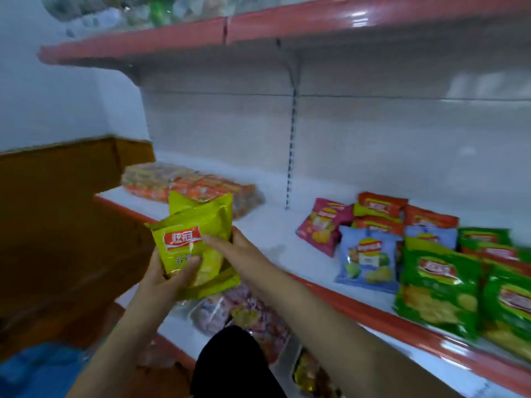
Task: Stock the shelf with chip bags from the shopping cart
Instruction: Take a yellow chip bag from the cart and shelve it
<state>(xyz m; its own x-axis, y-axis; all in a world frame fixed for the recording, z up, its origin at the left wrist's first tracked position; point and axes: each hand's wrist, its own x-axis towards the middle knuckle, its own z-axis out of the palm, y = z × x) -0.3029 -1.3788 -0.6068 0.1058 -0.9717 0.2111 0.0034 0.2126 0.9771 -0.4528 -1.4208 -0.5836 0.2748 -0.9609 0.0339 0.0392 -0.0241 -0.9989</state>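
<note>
1. A person's left hand (169, 275) holds a small stack of yellow chip bags (198, 242) from below, thumb and fingers (188, 264) clamped across the front bag's lower half.
2. The right hand (232, 248) grips the stack's right side, thumb laid over the front bag and the other fingers wrapped behind.
3. The bags sit upright in the air just in front of the red front edge (359, 308) of the middle shelf (273, 225), near its left end.
4. Below the hands, clear packs of mixed sweets (230, 308) lie on a lower shelf.
5. On the middle shelf, green chip bags (439, 288), a blue bag (367, 259), a pink bag (321, 225) and red bags (382, 205) crowd the right part.
6. A wide bare stretch of white shelf lies between that group and the orange wrapped packs (186, 185) at the left end.
7. An upper shelf (230, 30), also red-edged, overhangs the whole bay, with tall open space beneath it.
</note>
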